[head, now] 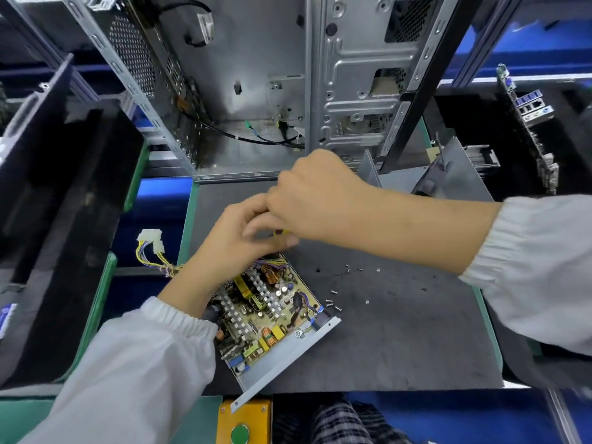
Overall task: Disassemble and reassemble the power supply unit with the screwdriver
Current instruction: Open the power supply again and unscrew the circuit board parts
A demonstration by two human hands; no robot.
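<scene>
The opened power supply unit (272,318), a grey metal tray carrying a tan circuit board crowded with silver heat sinks, copper coils and capacitors, lies on the dark grey work mat (400,341). Its long axis runs diagonally, from the near edge of the mat up toward the hands, with the raised grey side wall on the right. A bundle of yellow and purple wires with white plastic connectors (152,243) trails off its left side, past the mat's green edge.

The left hand (237,241) rests over the far end of the board, fingers curled down toward the wiring there. The right hand (307,200) crosses above it, fingers curled together around something small and yellow; what it is cannot be made out, and the screwdriver cannot be picked out.

Small loose metal screws (333,302) lie scattered on the mat just right of the unit. Beyond the mat stands an empty grey steel computer case (256,75).
</scene>
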